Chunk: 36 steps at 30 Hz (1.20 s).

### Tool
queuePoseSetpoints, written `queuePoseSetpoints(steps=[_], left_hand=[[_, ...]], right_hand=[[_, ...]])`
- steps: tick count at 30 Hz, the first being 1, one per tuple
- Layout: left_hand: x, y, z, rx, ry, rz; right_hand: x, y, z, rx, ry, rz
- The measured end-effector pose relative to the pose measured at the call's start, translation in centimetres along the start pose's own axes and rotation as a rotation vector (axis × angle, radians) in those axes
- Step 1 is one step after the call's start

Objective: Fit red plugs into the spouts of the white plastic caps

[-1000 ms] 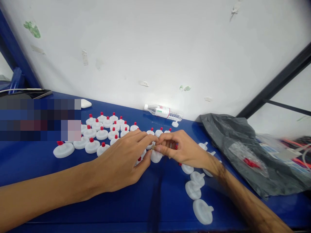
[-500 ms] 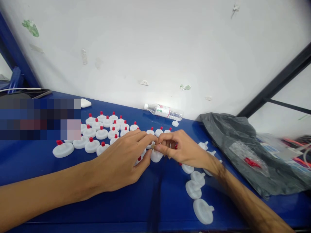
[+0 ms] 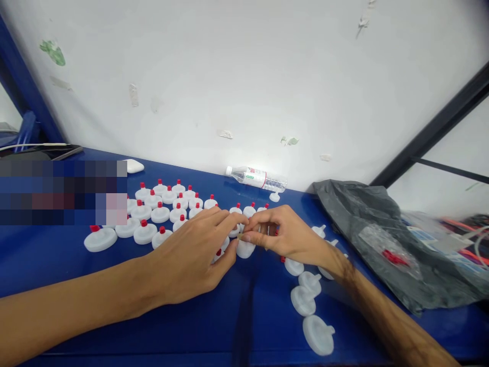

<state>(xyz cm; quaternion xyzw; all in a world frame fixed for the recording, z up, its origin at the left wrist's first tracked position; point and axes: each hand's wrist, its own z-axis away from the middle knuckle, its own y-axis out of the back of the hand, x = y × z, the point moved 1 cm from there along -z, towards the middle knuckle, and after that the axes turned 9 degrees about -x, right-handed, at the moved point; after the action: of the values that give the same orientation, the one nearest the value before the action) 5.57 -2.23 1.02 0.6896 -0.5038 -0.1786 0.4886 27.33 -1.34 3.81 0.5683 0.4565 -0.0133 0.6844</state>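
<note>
Both hands meet over a round white plastic container on the blue table. My left hand is curled with its thumb against the container's left side and its index finger bent over the top. My right hand pinches at the container's top between thumb and index finger. A tiny yellowish bit shows at the pinch; its kind is too small to tell. The fingers hide the container's nozzle. Left of the hands stand several flat white containers with red caps. To the right lie several uncapped ones with bare nozzles.
A clear plastic bottle lies by the white wall, with a small white piece before it. A grey plastic bag on the right carries a clear pouch of red pieces. A white rounded object lies back left.
The view has shifted slightly, so the wall and table sit a little lower. Both hands stay at the same container, with the right thumb slightly lower.
</note>
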Motion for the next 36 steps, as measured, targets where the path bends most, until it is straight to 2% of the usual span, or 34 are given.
queuePoseSetpoints(steps=[8, 11, 15, 18, 25, 31, 36], left_hand=[[0.1, 0.0, 0.0, 0.000, 0.018, -0.004], [0.1, -0.1, 0.0, -0.002, 0.028, -0.014], [0.1, -0.1, -0.1, -0.019, 0.033, -0.011], [0.3, 0.0, -0.1, -0.039, 0.003, 0.004], [0.9, 0.0, 0.2, -0.063, -0.063, 0.018], [1.2, 0.4, 0.2, -0.019, -0.156, 0.030], [1.6, 0.7, 0.7, -0.095, -0.298, -0.121]], right_hand=[[-0.2, 0.7, 0.2, 0.014, -0.002, 0.062], [-0.1, 1.2, 0.2, 0.095, -0.006, 0.146], [0.6, 2.0, 0.2, 0.265, -0.173, 0.479], [1.1, 2.2, 0.0, 0.249, -0.294, 0.614], [1.0, 2.2, 0.0, 0.280, -0.354, 0.659], [1.4, 2.5, 0.1, 0.303, -0.365, 0.673], [1.7, 2.5, 0.1, 0.286, -0.387, 0.658]])
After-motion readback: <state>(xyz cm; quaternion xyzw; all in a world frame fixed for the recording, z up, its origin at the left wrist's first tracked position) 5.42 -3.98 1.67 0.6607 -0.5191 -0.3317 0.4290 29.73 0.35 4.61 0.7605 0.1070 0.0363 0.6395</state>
